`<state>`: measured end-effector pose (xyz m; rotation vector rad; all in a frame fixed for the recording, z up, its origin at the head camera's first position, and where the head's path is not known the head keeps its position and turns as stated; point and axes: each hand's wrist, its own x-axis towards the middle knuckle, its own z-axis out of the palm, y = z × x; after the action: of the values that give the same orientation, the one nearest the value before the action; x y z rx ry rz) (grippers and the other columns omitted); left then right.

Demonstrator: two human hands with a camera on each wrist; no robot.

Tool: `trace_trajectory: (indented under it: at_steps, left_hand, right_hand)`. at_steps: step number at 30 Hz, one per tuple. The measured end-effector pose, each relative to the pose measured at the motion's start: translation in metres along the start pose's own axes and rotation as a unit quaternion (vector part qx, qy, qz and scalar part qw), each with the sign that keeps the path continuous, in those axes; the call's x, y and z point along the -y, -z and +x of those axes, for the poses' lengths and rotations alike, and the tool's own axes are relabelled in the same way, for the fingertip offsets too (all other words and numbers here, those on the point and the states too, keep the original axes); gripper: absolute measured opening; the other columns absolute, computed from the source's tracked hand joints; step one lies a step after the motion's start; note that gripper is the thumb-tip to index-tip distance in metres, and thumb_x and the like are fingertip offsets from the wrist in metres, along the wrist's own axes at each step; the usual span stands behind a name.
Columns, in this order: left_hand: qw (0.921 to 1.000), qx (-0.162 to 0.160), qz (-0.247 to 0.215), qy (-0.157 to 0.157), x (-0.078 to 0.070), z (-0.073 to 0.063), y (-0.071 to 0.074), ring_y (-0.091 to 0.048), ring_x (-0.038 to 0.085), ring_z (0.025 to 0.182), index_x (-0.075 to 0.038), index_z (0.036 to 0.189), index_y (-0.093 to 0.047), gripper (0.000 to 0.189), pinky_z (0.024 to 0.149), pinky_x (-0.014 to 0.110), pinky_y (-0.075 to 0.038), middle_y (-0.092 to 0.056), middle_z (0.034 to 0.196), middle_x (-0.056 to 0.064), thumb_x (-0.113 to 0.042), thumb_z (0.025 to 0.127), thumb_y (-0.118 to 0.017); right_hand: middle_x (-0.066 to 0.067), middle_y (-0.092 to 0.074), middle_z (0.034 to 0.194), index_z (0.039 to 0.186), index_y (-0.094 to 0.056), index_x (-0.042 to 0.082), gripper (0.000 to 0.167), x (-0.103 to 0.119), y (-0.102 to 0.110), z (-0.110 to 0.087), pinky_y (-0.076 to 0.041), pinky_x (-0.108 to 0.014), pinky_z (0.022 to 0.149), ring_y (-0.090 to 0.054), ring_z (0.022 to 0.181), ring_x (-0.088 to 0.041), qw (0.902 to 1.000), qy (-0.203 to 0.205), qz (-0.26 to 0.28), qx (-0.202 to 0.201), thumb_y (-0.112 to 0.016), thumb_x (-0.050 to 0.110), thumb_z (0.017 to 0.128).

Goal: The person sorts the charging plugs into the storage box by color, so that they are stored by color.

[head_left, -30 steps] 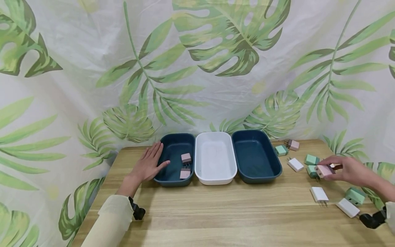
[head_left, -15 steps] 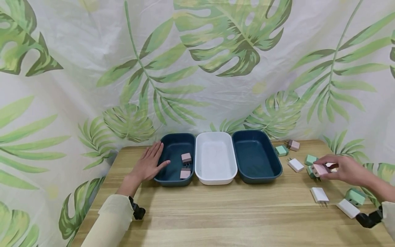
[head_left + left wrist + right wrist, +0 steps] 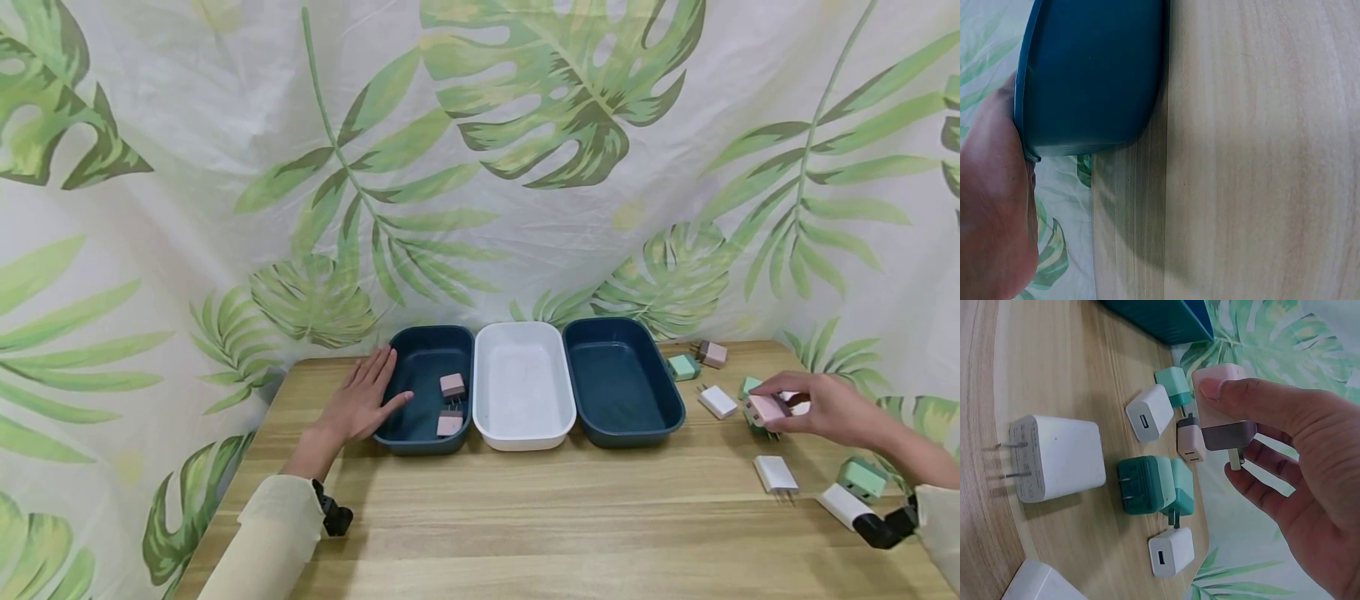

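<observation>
My right hand (image 3: 843, 412) pinches a pink plug-in charger (image 3: 767, 408) between thumb and fingers, held above the loose chargers at the right of the table. In the right wrist view this charger (image 3: 1210, 415) has a dark grey end, and its metal prongs point toward the curled lower fingers. With fingers straight, my left hand (image 3: 360, 400) rests on the left rim of a dark blue tray (image 3: 414, 367). Two pink chargers, one at the middle right (image 3: 452, 384) and one nearer the front (image 3: 450, 423), lie inside that tray. The left wrist view shows the tray's outer wall (image 3: 1091, 75).
A white tray (image 3: 523, 383) and a second dark blue tray (image 3: 618, 375) stand in line beside the first. Around the right hand lie several white and green chargers, including a large white one (image 3: 1069, 459) and a green one (image 3: 1144, 484). Another pink charger (image 3: 712, 353) lies farther back.
The right hand has moved a little to the left, carrying the pink charger with it. My left hand stays on the tray rim.
</observation>
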<state>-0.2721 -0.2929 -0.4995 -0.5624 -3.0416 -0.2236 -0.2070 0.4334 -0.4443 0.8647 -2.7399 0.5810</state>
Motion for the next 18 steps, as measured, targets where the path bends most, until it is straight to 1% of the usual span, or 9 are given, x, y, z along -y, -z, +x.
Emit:
trace_trajectory:
  at_steps: [5, 7, 12, 18]
  left_hand:
    - [1.0000, -0.002, 0.000, -0.001, 0.000, 0.000, 0.001, -0.011, 0.037, 0.164, -0.003, 0.170, -0.011, 0.092, 0.130, 0.060, -0.012, -0.010, 0.177, 0.019, -0.062, 0.108, -0.045]
    - [1.0000, -0.002, 0.001, -0.001, 0.000, 0.000, 0.001, -0.011, 0.037, 0.164, -0.003, 0.170, -0.011, 0.092, 0.130, 0.060, -0.012, -0.010, 0.177, 0.019, -0.062, 0.108, -0.045]
    - [1.0000, -0.002, 0.006, -0.001, 0.000, 0.000, 0.001, -0.011, 0.037, 0.164, -0.003, 0.170, -0.012, 0.092, 0.130, 0.059, -0.012, -0.010, 0.177, 0.019, -0.062, 0.108, -0.045]
    - [1.0000, -0.007, 0.007, 0.000, 0.000, 0.000, -0.001, -0.013, 0.038, 0.163, -0.002, 0.170, -0.014, 0.091, 0.130, 0.060, -0.014, -0.012, 0.177, 0.020, -0.061, 0.108, -0.046]
  right_hand:
    - [-0.010, -0.077, 0.107, 0.114, -0.080, 0.008, 0.047, 0.004, 0.001, 0.004, -0.059, -0.025, 0.066, -0.062, 0.085, 0.008, 1.0000, -0.003, 0.003, 0.004, -0.098, 0.010, 0.070]
    - [-0.009, -0.077, 0.107, 0.114, -0.080, 0.009, 0.047, 0.007, 0.002, 0.006, -0.059, -0.026, 0.066, -0.062, 0.085, 0.009, 1.0000, -0.005, 0.001, 0.005, -0.098, 0.010, 0.071]
    - [-0.007, -0.077, 0.109, 0.115, -0.080, 0.011, 0.046, 0.010, 0.001, 0.011, -0.057, -0.027, 0.067, -0.060, 0.087, 0.009, 0.9998, -0.012, -0.003, 0.015, -0.098, 0.016, 0.073]
    - [-0.001, -0.077, 0.110, 0.116, -0.081, 0.014, 0.045, 0.014, -0.001, 0.017, -0.058, -0.025, 0.071, -0.062, 0.091, 0.007, 0.9998, -0.012, 0.005, 0.017, -0.097, 0.019, 0.075]
